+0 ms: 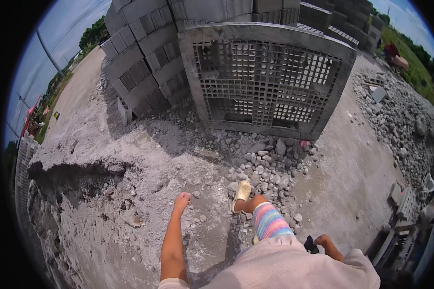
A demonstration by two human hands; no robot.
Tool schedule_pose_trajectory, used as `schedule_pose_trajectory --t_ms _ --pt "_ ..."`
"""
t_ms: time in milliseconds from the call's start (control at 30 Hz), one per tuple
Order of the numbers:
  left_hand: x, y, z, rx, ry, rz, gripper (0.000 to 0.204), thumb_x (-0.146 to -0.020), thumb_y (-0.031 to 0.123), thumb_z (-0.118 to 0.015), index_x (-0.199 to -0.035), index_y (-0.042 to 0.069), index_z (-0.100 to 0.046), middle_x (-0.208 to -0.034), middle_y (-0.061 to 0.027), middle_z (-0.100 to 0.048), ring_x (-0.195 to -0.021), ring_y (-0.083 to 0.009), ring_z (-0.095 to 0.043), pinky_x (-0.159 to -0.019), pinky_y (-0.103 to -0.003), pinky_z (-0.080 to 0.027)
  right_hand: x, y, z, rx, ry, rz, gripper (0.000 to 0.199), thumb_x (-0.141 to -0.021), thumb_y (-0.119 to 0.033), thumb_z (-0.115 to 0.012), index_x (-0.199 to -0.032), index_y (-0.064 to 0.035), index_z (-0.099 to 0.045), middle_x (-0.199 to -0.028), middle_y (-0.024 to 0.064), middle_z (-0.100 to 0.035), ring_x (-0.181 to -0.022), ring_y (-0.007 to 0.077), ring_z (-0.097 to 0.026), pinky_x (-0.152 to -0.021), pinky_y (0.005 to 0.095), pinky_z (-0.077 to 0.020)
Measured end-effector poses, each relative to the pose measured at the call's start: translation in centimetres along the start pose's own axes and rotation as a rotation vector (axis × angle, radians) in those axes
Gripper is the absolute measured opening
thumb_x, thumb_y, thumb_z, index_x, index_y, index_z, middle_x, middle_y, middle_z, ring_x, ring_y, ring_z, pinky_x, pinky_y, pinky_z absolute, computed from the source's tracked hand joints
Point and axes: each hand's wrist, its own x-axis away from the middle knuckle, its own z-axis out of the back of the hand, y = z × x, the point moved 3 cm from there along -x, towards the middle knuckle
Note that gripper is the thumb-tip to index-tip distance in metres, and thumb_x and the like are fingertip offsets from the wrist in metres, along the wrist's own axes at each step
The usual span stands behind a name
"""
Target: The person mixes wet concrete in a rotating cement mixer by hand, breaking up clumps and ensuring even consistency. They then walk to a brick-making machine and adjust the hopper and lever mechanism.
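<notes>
My left hand (182,199) hangs out ahead of me over the dusty ground, fingers curled in and no object showing in them. At my right side, my right hand (325,240) is bent close to the hip, its fingers partly hidden. A black item (311,245) is at its fingers, too small and dark to identify. Ahead, a large grey lattice pallet (269,87) stands on edge, tilted back against a stack of concrete blocks (152,55). Neither hand touches the pallet or the blocks.
Loose stones (263,166) lie between my feet and the pallet. To the left is a broken-edged mound of grey sand (96,192). A gravel heap (405,120) runs along the right, with slatted wooden pieces (401,241) nearer me. My foot wears a cream clog (242,191).
</notes>
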Motion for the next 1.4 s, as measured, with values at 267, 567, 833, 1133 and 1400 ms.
schedule_pose_trajectory --t_ms 267,567,833,1133,1400 --pt "-6.4 -2.7 2.8 0.258 -0.050 0.499 0.021 -0.078 0.023 -0.049 -0.093 0.011 -0.056 -0.076 -0.0046 -0.059 -0.058 -0.0138 -0.057 -0.045 -0.025 -0.043 -6.8 -18.0 26.5 -0.507 0.519 0.011 0.025 -0.056 -0.027 -0.066 -0.075 -0.0100 -0.067 -0.073 0.0116 -0.063 -0.069 0.0264 -0.061 -0.065 0.0347 -0.0470" --pt "-4.6 -5.6 3.6 0.375 -0.046 0.791 0.031 -0.079 0.025 -0.047 -0.104 0.008 -0.052 -0.086 -0.0081 -0.058 -0.069 -0.0215 -0.057 -0.063 -0.036 -0.047 -4.8 -47.8 59.7 -0.118 0.830 0.742 0.008 -0.058 -0.016 -0.063 -0.065 -0.0136 -0.065 -0.073 0.0091 -0.050 -0.078 0.0280 -0.047 -0.065 0.0371 -0.0407" --pt "-18.1 -2.2 9.6 0.607 0.183 0.751 0.038 -0.080 0.028 -0.046 -0.111 0.006 -0.046 -0.096 -0.0105 -0.056 -0.075 -0.0264 -0.056 -0.070 -0.041 -0.045 2.0 -68.0 88.8 0.006 1.519 1.116 0.007 -0.065 -0.005 -0.057 -0.070 -0.0073 -0.062 -0.080 0.0053 -0.051 -0.080 0.0241 -0.047 -0.071 0.0340 -0.0387" --pt "-43.4 8.6 19.0 0.668 0.210 0.593 0.042 -0.081 0.030 -0.046 -0.115 0.006 -0.040 -0.099 -0.0090 -0.055 -0.075 -0.0263 -0.056 -0.070 -0.042 -0.045 -7.6 -83.1 105.1 0.566 1.492 0.658 0.016 -0.063 -0.017 -0.061 -0.078 -0.0142 -0.066 -0.095 0.0052 -0.051 -0.096 0.0214 -0.047 -0.078 0.0329 -0.0373" --pt "-54.5 18.9 13.8 0.309 -0.147 0.642 0.031 -0.081 0.029 -0.045 -0.106 0.009 -0.046 -0.098 -0.0061 -0.052 -0.086 -0.0206 -0.053 -0.068 -0.035 -0.043 -7.1 -78.7 100.4 -0.071 1.831 0.947 0.022 -0.066 -0.014 -0.062 -0.087 -0.0104 -0.056 -0.091 0.0074 -0.048 -0.085 0.0246 -0.047 -0.075 0.0338 -0.0364"
